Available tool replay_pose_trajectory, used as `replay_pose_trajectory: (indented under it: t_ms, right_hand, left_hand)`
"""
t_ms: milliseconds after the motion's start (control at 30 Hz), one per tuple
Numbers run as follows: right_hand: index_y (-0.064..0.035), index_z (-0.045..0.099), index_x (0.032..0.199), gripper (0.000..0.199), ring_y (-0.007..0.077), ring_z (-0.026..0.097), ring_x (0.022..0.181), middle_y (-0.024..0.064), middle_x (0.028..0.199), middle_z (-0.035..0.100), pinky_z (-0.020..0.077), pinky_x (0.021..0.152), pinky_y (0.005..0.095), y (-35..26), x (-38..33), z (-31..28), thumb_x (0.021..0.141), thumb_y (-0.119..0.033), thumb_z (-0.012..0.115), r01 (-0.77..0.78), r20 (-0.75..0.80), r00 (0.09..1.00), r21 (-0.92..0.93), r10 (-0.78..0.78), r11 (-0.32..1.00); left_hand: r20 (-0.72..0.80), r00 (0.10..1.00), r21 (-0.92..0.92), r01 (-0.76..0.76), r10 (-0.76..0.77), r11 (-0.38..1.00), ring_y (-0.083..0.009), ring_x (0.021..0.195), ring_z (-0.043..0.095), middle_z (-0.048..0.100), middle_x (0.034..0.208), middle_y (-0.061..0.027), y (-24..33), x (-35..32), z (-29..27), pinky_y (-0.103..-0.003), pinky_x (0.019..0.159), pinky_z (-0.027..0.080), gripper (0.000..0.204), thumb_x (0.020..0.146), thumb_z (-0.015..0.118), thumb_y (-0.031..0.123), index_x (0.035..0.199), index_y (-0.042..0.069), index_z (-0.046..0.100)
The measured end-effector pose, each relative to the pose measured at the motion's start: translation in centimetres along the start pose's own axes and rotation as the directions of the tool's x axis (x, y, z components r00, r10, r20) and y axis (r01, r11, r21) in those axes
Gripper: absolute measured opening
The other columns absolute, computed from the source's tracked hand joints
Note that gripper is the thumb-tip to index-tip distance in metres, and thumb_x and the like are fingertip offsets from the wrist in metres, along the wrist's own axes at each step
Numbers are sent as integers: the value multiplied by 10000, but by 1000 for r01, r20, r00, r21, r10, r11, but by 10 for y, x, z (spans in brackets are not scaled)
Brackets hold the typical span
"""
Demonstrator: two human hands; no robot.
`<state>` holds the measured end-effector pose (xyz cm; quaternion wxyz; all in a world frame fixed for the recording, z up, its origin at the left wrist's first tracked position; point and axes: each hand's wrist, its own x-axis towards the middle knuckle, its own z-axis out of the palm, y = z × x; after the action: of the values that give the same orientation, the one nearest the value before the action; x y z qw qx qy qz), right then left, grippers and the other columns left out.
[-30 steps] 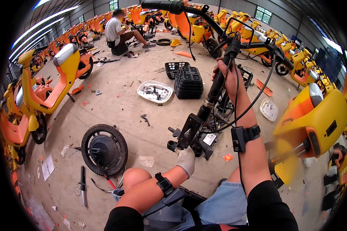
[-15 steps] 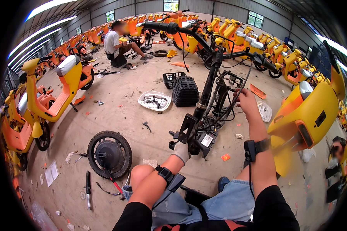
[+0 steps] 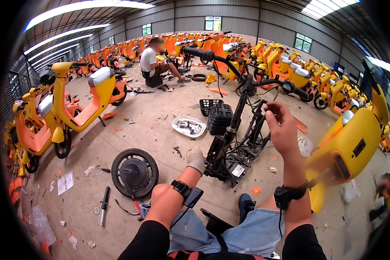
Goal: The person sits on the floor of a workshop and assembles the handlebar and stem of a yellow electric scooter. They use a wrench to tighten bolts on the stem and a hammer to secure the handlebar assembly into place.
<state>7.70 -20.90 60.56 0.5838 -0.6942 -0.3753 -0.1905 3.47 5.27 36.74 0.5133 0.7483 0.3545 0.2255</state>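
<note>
In front of me a stripped black scooter frame (image 3: 235, 117) stands on the floor, with its handlebar (image 3: 229, 60) on top and loose cables along its body. My left hand (image 3: 196, 159), in a pale glove, is just left of the frame's lower front part; its fingers face away from me and cannot be made out. To the right of the frame, my bare right hand (image 3: 281, 123) is raised with fingers loosely bent and thumb apart, and no object shows in it. A black wheel with a hub motor (image 3: 134, 173) lies on the floor left of my knee.
A white tray of small parts (image 3: 189, 126) and stacked black baskets (image 3: 219, 119) sit behind the frame. A shock absorber (image 3: 104, 206) lies at left. A yellow scooter body (image 3: 346, 147) is close on my right. Another person (image 3: 154, 65) sits farther back among many scooters.
My left hand has come away from the frame's lower front, to its left. My right hand has left the cable it was touching. The view has shifted, so the scene sits farther right.
</note>
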Motion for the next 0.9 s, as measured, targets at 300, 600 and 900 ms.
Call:
replay_pose_trajectory:
  t_ms: [300,600,900]
  right_hand:
    - [-50,650,1001,185,296,650,857,122,889,675,519,760,399,73,2,69,880,-176,592,322,346,927,-539,-144,779]
    - [-19,678,941,138,253,639,607,109,739,664,501,576,316,75,-16,39,877,-139,654,74,491,856,194,-162,978]
    - [-33,522,723,437,73,431,459,9,568,482,345,432,228,162,-3,1,1026,-344,471,-347,-79,897,486,435,802]
  left_hand:
    - [31,999,-639,-7,35,769,-176,896,569,637,994,-66,119,-16,1,-287,799,437,293,922,495,205,1109,8,602]
    - [228,945,-468,-105,235,878,-167,929,653,674,1030,-76,115,14,7,-280,746,489,275,991,491,238,1126,22,595]
    - [434,862,-412,-70,264,908,-180,945,664,679,1035,-109,103,73,25,-283,814,515,327,997,502,251,1156,-20,595]
